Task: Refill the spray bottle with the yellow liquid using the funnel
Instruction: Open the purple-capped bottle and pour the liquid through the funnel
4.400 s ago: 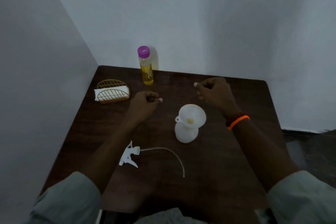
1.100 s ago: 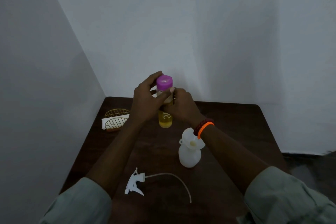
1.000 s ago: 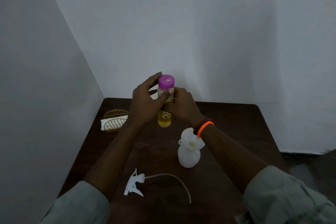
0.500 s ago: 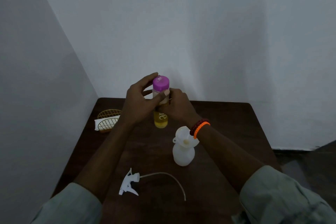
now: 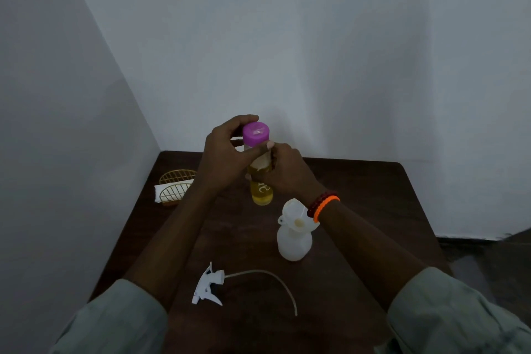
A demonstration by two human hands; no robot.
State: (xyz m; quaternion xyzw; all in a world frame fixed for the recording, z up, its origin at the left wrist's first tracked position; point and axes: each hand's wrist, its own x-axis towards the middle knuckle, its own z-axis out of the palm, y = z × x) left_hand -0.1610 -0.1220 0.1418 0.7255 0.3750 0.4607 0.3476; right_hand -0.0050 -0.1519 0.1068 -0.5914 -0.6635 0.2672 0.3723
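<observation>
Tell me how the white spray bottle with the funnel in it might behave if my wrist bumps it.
The spray bottle looks like thin white plastic and probably near empty, so likely light and easy to shove. The funnel sits wide in its neck, making it top-heavy; it may tip. The right hand's wrist hangs close above the funnel, so a knock seems plausible.

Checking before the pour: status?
Left hand on purple cap, right hand gripping yellow bottle. Cap still on. Funnel seated in spray bottle, unobstructed.
</observation>
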